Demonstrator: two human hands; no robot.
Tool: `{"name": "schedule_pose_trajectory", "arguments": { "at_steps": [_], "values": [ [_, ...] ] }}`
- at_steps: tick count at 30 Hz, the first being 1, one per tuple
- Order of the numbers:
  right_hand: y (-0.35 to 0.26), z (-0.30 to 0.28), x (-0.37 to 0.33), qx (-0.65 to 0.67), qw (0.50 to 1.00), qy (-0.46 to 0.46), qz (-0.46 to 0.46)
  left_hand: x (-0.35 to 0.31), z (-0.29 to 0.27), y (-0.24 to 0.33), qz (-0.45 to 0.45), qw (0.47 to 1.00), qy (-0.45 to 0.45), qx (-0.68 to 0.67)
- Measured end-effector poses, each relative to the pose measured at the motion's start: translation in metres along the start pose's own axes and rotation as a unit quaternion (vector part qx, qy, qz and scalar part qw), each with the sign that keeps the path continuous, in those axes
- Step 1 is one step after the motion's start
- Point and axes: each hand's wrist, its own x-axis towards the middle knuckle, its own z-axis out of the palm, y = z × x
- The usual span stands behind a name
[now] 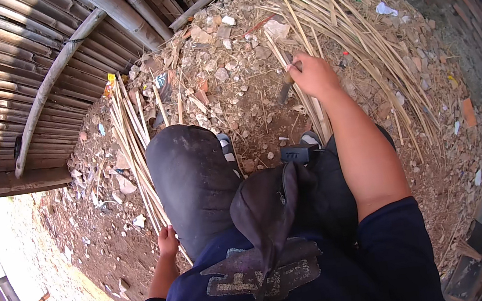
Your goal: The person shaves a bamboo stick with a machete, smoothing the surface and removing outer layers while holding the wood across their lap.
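Observation:
My right hand (pixel 315 76) is closed on the handle of a knife with a short dark blade (pixel 284 93), which points down and toward me. Just beneath it run a few long split bamboo strips (pixel 322 120), ending between my legs near my right foot. Beside my left knee, my left hand (pixel 167 241) is closed at the near end of a bundle of pale bamboo strips (pixel 128 126). Its fingers seem to wrap round a strip; part of the grip is hard to make out.
A large spread of bamboo strips (pixel 371 49) lies on the right. Rubble and litter cover the dirt ground (pixel 104 231). A slatted bamboo wall (pixel 15 77) rises at far left, and a brick wall (pixel 449 10) at right. A black box (pixel 299 153) sits by my right knee.

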Motion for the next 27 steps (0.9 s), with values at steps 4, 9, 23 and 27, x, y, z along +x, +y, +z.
{"name": "schedule_pose_trajectory", "arguments": {
  "at_steps": [4,9,23,27],
  "values": [
    [0.045,0.056,0.011,0.023,0.994,-0.105,-0.024,0.006,0.012,0.015,-0.006,0.999,0.012,-0.049],
    [-0.002,0.011,0.001,0.026,0.999,-0.035,0.005,-0.002,0.005,0.05,0.013,0.999,0.001,-0.036],
    [0.015,0.024,-0.01,-0.014,0.968,-0.226,-0.104,0.011,0.013,0.066,0.029,0.997,0.017,-0.076],
    [0.01,0.014,0.003,0.115,0.977,-0.154,-0.091,0.005,0.007,0.073,0.042,0.997,0.028,-0.056]
  ]
}}
